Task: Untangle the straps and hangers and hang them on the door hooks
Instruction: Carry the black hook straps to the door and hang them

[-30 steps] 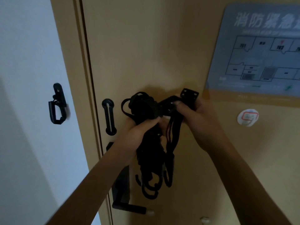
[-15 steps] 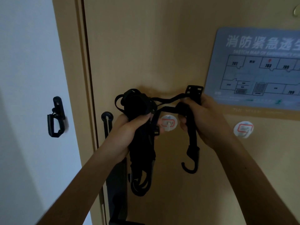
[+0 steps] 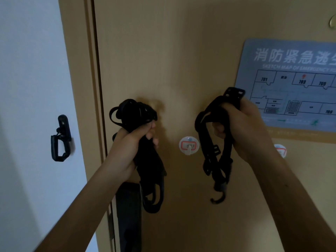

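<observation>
My left hand (image 3: pixel 131 148) grips a bundle of black straps (image 3: pixel 145 160) in front of the wooden door; loops stick out above the fist and hang below it. My right hand (image 3: pixel 241 128) holds a separate black strap (image 3: pixel 212 153) with a buckle plate at the top and a black hook (image 3: pixel 217 198) dangling at its lower end. The two lots hang apart. Between them a round white adhesive door hook (image 3: pixel 189 145) sits bare on the door. A second white door hook (image 3: pixel 281 150) is partly hidden behind my right wrist.
A blue evacuation map sign (image 3: pixel 294 84) is fixed to the door at the right. The black door handle plate (image 3: pixel 128 215) lies below my left hand. A black clip holder (image 3: pixel 61 139) hangs on the white wall at the left.
My hands have pulled apart: the right hand drew one strap with its hook free of the bundle and moved right. The white door hook between them is now uncovered.
</observation>
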`<action>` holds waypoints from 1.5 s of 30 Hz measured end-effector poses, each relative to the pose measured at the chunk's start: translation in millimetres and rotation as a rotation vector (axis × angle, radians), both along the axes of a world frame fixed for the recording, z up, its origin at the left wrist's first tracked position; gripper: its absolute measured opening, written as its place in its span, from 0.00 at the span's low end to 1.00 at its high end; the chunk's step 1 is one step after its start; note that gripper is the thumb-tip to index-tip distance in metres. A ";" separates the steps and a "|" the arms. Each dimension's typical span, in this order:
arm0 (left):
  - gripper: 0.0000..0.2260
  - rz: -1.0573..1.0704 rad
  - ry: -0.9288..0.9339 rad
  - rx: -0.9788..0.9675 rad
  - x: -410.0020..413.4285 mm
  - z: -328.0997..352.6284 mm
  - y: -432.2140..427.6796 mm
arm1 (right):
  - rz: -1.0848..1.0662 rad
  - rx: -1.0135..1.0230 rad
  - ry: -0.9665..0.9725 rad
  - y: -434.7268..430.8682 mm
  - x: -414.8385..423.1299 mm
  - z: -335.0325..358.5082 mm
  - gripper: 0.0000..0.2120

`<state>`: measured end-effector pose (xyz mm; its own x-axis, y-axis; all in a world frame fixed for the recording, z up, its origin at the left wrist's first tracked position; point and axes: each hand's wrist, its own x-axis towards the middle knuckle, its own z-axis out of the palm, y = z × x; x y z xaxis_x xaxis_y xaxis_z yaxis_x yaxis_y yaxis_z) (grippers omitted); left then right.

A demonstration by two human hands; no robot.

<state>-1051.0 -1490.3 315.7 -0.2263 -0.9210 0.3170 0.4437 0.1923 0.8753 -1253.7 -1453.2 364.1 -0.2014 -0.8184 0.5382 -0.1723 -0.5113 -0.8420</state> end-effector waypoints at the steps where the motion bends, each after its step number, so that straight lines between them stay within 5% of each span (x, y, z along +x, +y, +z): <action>1: 0.09 0.009 -0.018 -0.016 -0.9 4.4 -0.2 | -0.004 0.017 0.073 -1.4 2.7 1.8 0.08; 5: 0.17 0.042 -0.188 -0.190 -13.4 32.0 7.5 | 0.056 0.008 0.246 -9.3 16.7 14.0 0.07; 10: 0.04 0.010 -0.284 -0.281 -26.7 66.5 5.6 | 0.129 -0.002 0.333 -18.9 21.2 40.4 0.10; 19: 0.06 -0.079 -0.549 -0.431 -28.9 111.1 -2.4 | 0.067 -0.147 0.386 -23.2 15.3 70.4 0.12; 28: 0.03 -0.097 -0.525 -0.404 -19.1 152.0 -17.9 | 0.060 -0.101 0.444 -17.5 -13.2 97.5 0.07; 32: 0.05 -0.021 -0.571 -0.481 -8.7 178.9 -29.7 | 0.241 -0.005 0.559 -5.6 -31.2 117.8 0.16; 35: 0.07 -0.012 -0.674 -0.574 -10.8 197.2 -29.7 | 0.108 -0.027 0.778 2.0 -28.8 137.4 0.20; 38: 0.07 0.023 -0.732 -0.651 -20.3 215.9 -26.5 | -0.059 -0.098 0.854 -7.0 -27.5 162.1 0.09; 41: 0.07 0.026 -0.742 -0.704 -29.2 234.6 -24.8 | -0.130 -0.153 0.759 -16.5 -27.7 181.2 0.05; 45: 0.07 0.136 -0.747 -0.786 -33.6 266.7 -27.4 | 0.178 -0.177 0.431 -19.4 -28.6 204.2 0.13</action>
